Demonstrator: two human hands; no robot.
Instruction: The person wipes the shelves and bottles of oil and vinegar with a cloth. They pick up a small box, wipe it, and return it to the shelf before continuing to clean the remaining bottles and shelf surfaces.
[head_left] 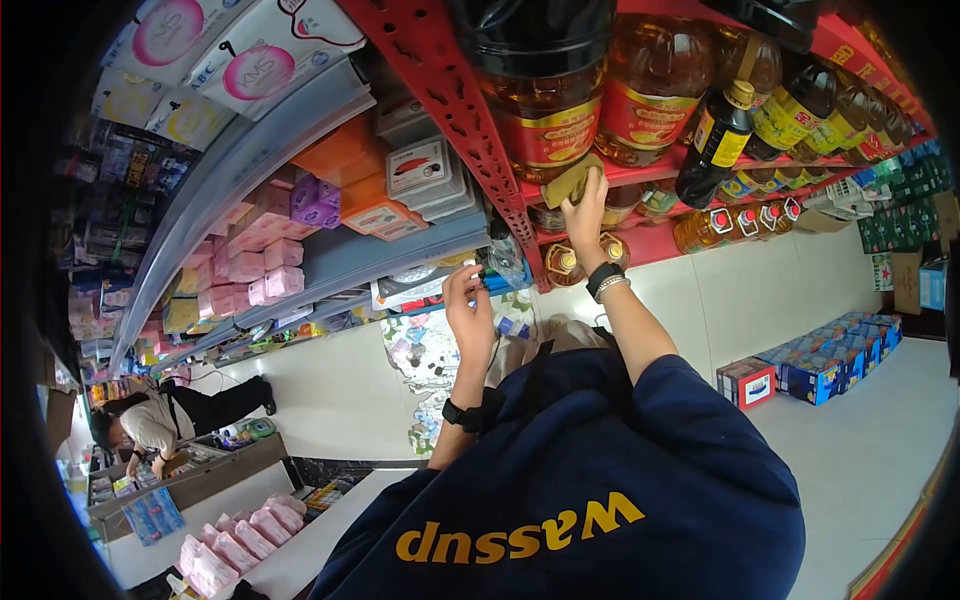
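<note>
My right hand (586, 214) grips a folded yellow-green cloth (572, 182) and presses it against the edge of the red shelf (655, 172), just below large jugs of cooking oil (550, 125). My left hand (470, 318) is raised with loosely bent fingers, near the corner of the blue-grey shelf; nothing shows clearly in it. A dark bottle with a yellow cap (716, 140) stands at the red shelf's front, to the right of my right hand. Two oil bottles (565, 262) sit below my right wrist.
Pink tissue packs (265, 270) and white plastic boxes (425, 175) fill the shelf at left. More oil bottles (735, 225) line the lower red shelf. Blue cartons (815, 370) and a red box (746, 382) stand on the floor at right. Another person (165, 420) works at far left.
</note>
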